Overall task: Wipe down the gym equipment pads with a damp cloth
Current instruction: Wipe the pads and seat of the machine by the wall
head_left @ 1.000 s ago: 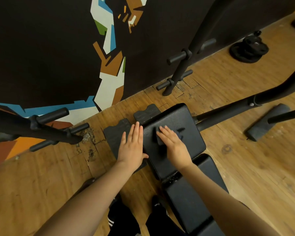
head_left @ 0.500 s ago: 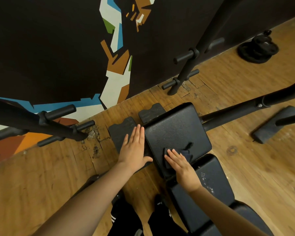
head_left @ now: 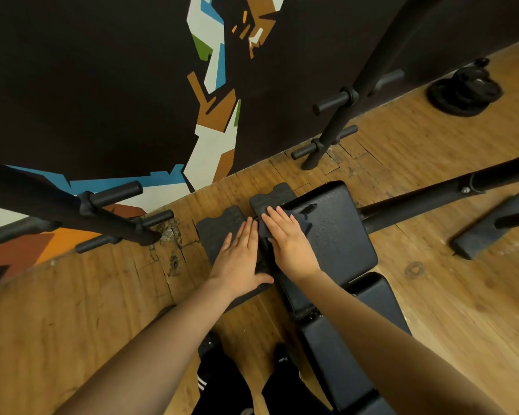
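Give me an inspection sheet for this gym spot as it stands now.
Surface: wooden floor, cracked and chipped near the wall.
Job's things: dark cloth on the black bench pad.
Clutter: weight plates on the floor by the wall; two black floor pads left of the bench.
Grippers: right hand flat on the cloth; left hand flat beside the pad's left edge.
Cables: nothing seen.
Surroundings: dark wall with a colourful mural; black rack posts.

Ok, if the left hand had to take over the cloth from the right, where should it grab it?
Probably the loose corner of the cloth, which sticks out past the right hand toward the middle of the bench pad. The rest lies pinned flat under that palm. The left hand, flat beside the pad's left edge, would come from above and pinch the raised fold.
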{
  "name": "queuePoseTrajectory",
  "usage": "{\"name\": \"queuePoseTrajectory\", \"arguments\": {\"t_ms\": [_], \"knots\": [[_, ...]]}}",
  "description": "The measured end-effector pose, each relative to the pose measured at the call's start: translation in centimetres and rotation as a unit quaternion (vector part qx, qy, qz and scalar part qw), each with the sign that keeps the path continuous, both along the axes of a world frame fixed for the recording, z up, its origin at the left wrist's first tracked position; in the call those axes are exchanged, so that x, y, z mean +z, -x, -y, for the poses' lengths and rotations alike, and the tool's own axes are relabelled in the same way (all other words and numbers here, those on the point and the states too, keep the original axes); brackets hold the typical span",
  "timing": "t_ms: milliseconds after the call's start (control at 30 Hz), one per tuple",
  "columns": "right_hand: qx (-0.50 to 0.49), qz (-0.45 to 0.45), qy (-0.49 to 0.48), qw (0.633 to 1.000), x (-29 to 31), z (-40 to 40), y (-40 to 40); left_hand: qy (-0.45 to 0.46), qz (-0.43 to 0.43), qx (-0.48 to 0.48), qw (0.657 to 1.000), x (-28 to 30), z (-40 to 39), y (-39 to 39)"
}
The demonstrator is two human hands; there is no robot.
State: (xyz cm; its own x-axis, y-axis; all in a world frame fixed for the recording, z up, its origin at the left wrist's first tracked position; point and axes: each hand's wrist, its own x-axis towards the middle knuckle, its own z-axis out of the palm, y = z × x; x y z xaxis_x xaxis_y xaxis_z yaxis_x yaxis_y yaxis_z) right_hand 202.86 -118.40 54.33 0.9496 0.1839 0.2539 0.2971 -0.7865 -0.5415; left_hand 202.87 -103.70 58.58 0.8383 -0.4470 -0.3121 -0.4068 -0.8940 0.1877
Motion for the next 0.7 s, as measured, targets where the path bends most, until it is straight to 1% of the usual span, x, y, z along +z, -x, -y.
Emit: {"name": "queuePoseTrajectory", "arguments": {"t_ms": [100,200,300,433,533,633,700], "knots": [[0.022,0.010,0.014,1.000,-2.6,0.9,3.8,0.000,-0.011,-0.007,1.000,0.2,-0.3,-0.1],[0.049,-0.014,0.036,0.998,-4.8,2.9,8.2,-0.007,-0.007,-0.011,1.000,0.2,-0.3,-0.1],[0.063,-0.031,0.046,0.996,-5.5,4.2,10.2,-0.006,-0.008,-0.004,1.000,0.1,-0.2,0.0],[0.037,-0.018,0.017,0.999,-2.9,3.8,8.2,-0.004,-0.004,0.013,1.000,0.1,0.4,0.3],[0.030,0.002,0.023,0.999,-1.2,2.8,5.1,0.011,0.001,0.030,0.999,0.0,0.7,0.6],[0.024,0.005,0.048,0.999,-1.7,1.5,3.4,0.002,0.010,0.026,1.000,0.0,0.6,0.6],[0.021,0.006,0.046,0.999,-3.0,1.2,4.7,-0.016,0.016,0.011,1.000,0.2,0.3,0.5]]}}
